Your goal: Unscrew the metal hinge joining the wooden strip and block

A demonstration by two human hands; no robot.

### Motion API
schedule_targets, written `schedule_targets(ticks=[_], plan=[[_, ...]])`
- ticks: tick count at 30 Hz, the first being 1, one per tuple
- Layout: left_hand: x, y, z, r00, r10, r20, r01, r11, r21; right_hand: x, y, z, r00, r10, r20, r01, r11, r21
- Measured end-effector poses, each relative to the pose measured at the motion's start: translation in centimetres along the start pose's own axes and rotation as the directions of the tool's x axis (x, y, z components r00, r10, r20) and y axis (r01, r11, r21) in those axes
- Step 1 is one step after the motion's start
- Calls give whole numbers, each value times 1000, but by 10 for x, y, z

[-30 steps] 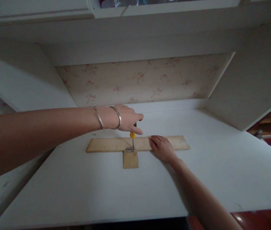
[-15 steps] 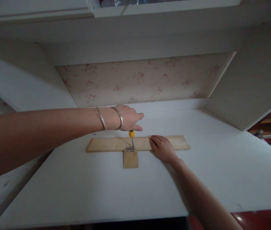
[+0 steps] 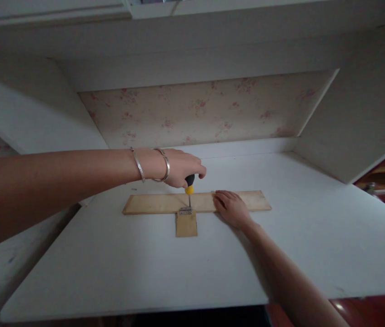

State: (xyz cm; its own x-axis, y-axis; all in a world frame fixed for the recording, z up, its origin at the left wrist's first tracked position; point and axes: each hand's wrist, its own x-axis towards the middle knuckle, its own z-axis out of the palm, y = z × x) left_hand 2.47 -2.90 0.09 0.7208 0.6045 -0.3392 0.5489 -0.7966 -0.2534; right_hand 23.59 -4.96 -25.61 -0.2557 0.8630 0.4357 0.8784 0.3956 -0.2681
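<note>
mid-frame: our left hand (image 3: 183, 168) has the screwdriver (image 3: 189, 188) | right hand (image 3: 232, 209) lies open on board (image 3: 158, 203) | counter (image 3: 144, 272) spreads toward bottom

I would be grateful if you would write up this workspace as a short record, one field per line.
Left hand: fingers around the screwdriver's black-and-yellow handle
Right hand: resting on the long board, right of the hinge
Screwdriver: near upright, tip down at the hinge
Hinge: metal, where the small wooden piece meets the long board
Surface: white countertop
Backdrop: floral panel
Left wrist: two silver-coloured bracelets
</note>
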Motion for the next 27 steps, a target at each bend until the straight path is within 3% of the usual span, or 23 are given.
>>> schedule_targets(ticks=[5,7,11,17,23,27], plan=[[4,-2,2,983,-180,-42,181,983,29,-1,-1,0,1000,3,-8,-3,1000,1],[3,-2,3,987,-157,-43,157,988,7,-1,-1,0,1000,1,-11,-1,1000,-3],[-2,-2,-1,1000,2,16,-2,1000,6,0,-2,-1,1000,7,-3,-7,1000,-5],[-2,-1,-2,979,-204,-10,204,979,2,0,-1,0,1000,3,-3,-3,1000,-8],[0,-4,-2,998,62,-4,-62,997,-39,0,1,0,1000,-1,6,1,1000,-4],[2,-5,0,993,-113,-32,112,993,-26,0,1,0,1000,2,18,-2,1000,-2]])
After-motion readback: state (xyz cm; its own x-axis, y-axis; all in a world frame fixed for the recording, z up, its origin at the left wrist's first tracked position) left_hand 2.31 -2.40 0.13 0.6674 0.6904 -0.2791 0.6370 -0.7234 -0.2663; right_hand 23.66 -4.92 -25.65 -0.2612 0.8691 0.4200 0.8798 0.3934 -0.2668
